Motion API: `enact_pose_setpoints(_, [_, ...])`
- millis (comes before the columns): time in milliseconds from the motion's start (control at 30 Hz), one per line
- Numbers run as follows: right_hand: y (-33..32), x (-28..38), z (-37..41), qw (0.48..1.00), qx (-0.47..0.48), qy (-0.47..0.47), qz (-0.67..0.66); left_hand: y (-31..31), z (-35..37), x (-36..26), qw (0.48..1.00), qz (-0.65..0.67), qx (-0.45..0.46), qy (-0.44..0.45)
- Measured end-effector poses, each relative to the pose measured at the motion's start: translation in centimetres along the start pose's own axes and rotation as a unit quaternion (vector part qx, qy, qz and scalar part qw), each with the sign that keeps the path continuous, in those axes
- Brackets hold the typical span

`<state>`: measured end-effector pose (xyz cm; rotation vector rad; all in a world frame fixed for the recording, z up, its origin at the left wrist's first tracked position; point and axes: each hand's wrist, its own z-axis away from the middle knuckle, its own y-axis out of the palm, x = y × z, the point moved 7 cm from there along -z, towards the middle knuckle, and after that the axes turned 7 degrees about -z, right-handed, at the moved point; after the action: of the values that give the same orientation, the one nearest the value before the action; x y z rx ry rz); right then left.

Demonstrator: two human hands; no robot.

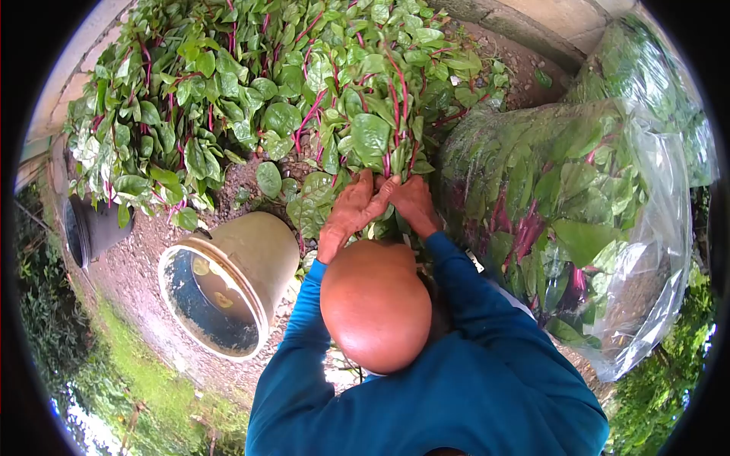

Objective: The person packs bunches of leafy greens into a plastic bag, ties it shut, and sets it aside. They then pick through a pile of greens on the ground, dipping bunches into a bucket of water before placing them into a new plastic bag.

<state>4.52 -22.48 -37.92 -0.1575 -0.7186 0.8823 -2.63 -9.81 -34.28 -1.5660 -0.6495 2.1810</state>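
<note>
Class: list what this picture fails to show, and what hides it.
Head view:
- Fingertips of the right hand: buried in red-stemmed green leaves.
- Grip of the left hand: covered by the hand itself.
- Bottom of the tan plastic bucket: under dark water.
- Right side of the clear plastic bag: cut by the lens edge.

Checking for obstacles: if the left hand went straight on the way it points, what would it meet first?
The left hand seems to touch the right hand at its fingertips; beyond that, probably the red stems of the leafy plants. Depth is unclear.
</note>
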Motion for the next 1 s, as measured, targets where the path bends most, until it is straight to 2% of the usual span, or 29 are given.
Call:
enact_pose_setpoints(33, [-0.1, 0.2, 0.4, 0.998, -0.028, 0.010, 0.060, 0.4, -0.3, 0.0, 0.999, 0.008, 0.033, -0.026])
enact_pose_setpoints(67, [0.1, 0.7, 0.7, 0.994, -0.065, -0.054, 0.070, 0.6, -0.4, 0.5, 0.994, 0.023, 0.049, -0.091])
enact_pose_setpoints(100, [0.4, -0.1, 0.5, 0.994, -0.068, -0.054, 0.065, 0.5, -0.5, 0.8, 0.985, 0.038, 0.064, -0.156])
enact_pose_setpoints(133, [0.9, 0.4, 0.6, 0.988, -0.043, -0.142, 0.049, -0.7, -0.4, -0.1, 0.974, 0.040, 0.060, -0.215])
enact_pose_setpoints(167, [1.3, 0.9, 0.8, 0.973, -0.017, -0.229, 0.033, 0.1, 0.0, 1.5, 0.974, 0.037, 0.060, -0.213])
enact_pose_setpoints(200, [1.0, 1.1, 0.7, 0.972, -0.018, -0.231, 0.031, 0.4, 0.2, 3.1, 0.995, -0.016, -0.002, -0.096])
enact_pose_setpoints(267, [2.3, 1.7, 1.0, 0.961, 0.128, -0.236, 0.056, -0.7, 1.0, 3.3, 0.997, -0.019, 0.009, -0.068])
enact_pose_setpoints(300, [1.8, 2.4, 1.2, 0.961, 0.129, -0.239, 0.054, -1.2, 1.4, 3.3, 0.998, -0.021, 0.014, -0.054])
enact_pose_setpoints(333, [2.3, 2.8, 1.8, 0.949, 0.243, -0.196, -0.047, -1.6, 1.7, 3.8, 0.999, -0.005, -0.012, -0.050])
enact_pose_setpoints(367, [2.8, 3.1, 2.6, 0.913, 0.351, -0.149, -0.146, -1.6, 1.7, 4.7, 0.998, 0.006, -0.001, -0.068])
enact_pose_setpoints(400, [3.1, 2.7, 2.7, 0.883, 0.370, -0.120, -0.262, -1.8, 1.6, 5.1, 0.996, 0.017, 0.010, -0.087])
enact_pose_setpoints(433, [3.2, 2.2, 2.5, 0.883, 0.370, -0.122, -0.263, -2.1, 1.4, 5.2, 0.994, 0.028, 0.021, -0.106])
enact_pose_setpoints(467, [3.0, 1.6, 2.2, 0.880, 0.360, -0.117, -0.287, -1.3, 1.4, 6.7, 0.994, -0.032, 0.046, -0.092])
enact_pose_setpoints(500, [2.4, 2.3, 2.9, 0.876, 0.350, -0.112, -0.312, -2.0, 1.2, 5.3, 0.986, -0.045, 0.074, -0.143])
enact_pose_setpoints(533, [2.8, 2.4, 2.6, 0.875, 0.358, -0.175, -0.274, -2.7, 1.1, 3.8, 0.974, -0.059, 0.104, -0.193])
enact_pose_setpoints(600, [3.1, 3.2, 2.7, 0.864, 0.349, -0.305, -0.197, -2.5, 1.1, 3.5, 0.968, -0.081, 0.113, -0.207])
enact_pose_setpoints(667, [3.1, 4.1, 3.4, 0.853, 0.336, -0.368, -0.154, -2.1, 0.9, 4.2, 0.960, -0.116, 0.129, -0.220])
enact_pose_setpoints(733, [3.9, 3.6, 3.2, 0.869, 0.394, -0.142, -0.264, -2.2, 0.7, 4.5, 0.961, -0.099, 0.126, -0.227])
enact_pose_setpoints(800, [4.3, 3.6, 3.4, 0.872, 0.393, -0.134, -0.258, -2.0, 0.6, 5.6, 0.961, -0.081, 0.121, -0.235])
enact_pose_setpoints(867, [4.7, 3.7, 3.5, 0.876, 0.392, -0.125, -0.252, -1.6, 0.3, 7.2, 0.980, -0.043, 0.085, -0.173])
enact_pose_setpoints(933, [5.1, 3.4, 3.2, 0.897, 0.370, -0.048, -0.235, -1.4, 0.5, 7.5, 0.983, -0.025, 0.067, -0.171])
enact_pose_setpoints(967, [5.2, 3.8, 3.2, 0.898, 0.369, -0.049, -0.237, -1.5, 0.4, 7.6, 0.984, -0.007, 0.048, -0.169])
enact_pose_setpoints(1000, [5.0, 3.9, 2.7, 0.912, 0.337, -0.071, -0.224, -1.0, 0.2, 8.2, 0.983, 0.015, 0.068, -0.171])
